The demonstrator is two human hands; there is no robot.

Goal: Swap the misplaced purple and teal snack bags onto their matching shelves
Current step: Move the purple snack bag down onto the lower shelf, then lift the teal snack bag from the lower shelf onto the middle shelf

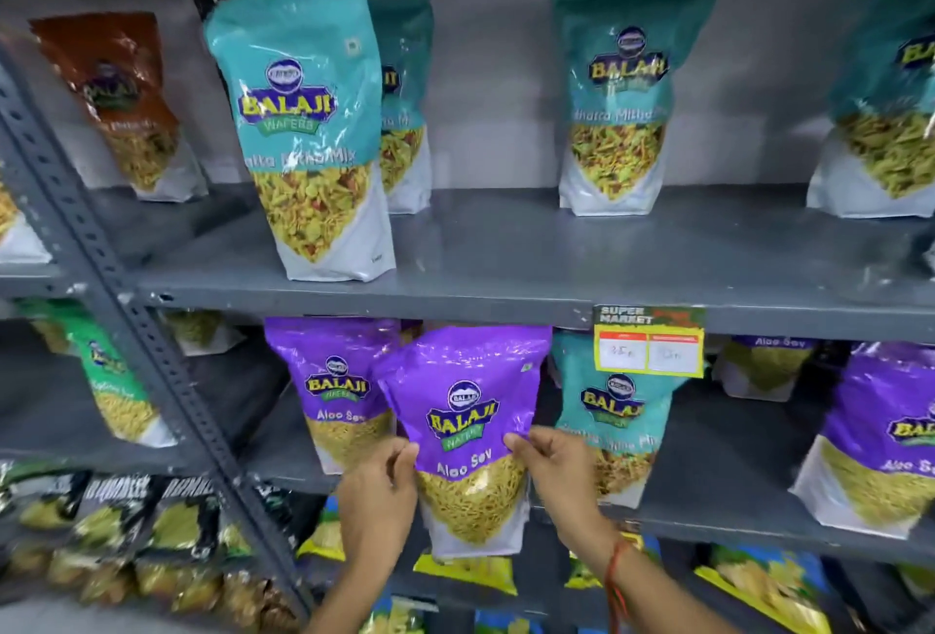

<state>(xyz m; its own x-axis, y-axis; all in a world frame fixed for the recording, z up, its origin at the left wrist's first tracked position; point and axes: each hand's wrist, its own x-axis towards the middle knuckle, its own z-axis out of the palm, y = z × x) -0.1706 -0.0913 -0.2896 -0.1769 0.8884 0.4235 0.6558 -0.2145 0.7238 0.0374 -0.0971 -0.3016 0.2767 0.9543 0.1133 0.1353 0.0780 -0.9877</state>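
Observation:
I hold a purple Aloo Sev bag (468, 400) upright in front of the lower shelf (733, 527), my left hand (377, 502) gripping its left edge and my right hand (556, 471) its right edge. A second purple bag (334, 380) stands just behind it to the left. Right of the held bag, a teal bag (614, 411) stands on this same lower shelf among purple ones. The upper shelf (506, 274) carries teal bags: a large one at the front left (303, 127) and another at the back (625, 102).
A yellow price tag (649, 342) hangs from the upper shelf's front edge. More purple bags (880, 436) stand at the right. A slotted grey upright (101, 259) divides the racks at the left, with brown and green bags beyond. Dark and yellow packs fill the shelves below.

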